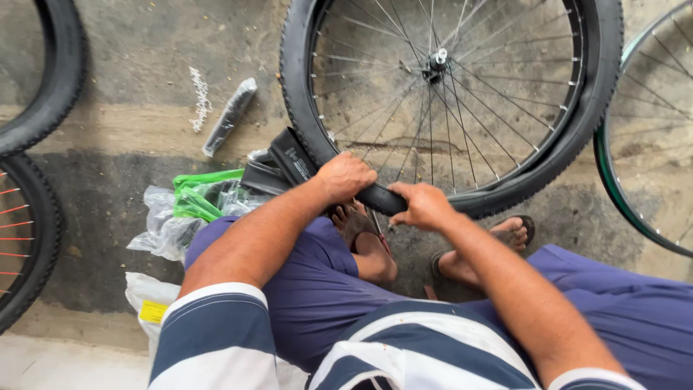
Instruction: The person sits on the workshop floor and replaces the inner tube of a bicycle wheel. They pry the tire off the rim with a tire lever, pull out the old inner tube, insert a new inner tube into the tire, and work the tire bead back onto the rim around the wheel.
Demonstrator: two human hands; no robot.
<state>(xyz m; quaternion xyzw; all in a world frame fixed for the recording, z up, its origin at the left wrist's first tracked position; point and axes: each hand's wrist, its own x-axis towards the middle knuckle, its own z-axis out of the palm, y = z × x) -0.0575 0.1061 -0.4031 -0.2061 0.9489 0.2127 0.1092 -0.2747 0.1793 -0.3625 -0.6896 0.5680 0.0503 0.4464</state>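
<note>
From above, the person sits on the concrete floor with a spoked bicycle wheel standing before their sandalled feet. The left hand and right hand are both closed over the black tyre at its lowest point, side by side. A folded inner tube lies just left of the wheel, beside crumpled plastic bags with green strips.

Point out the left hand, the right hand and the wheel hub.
left hand (346, 175), head view, back of the hand on the tyre
right hand (424, 204), head view, knuckles gripping the tyre
wheel hub (437, 59), head view, axle centre
</note>
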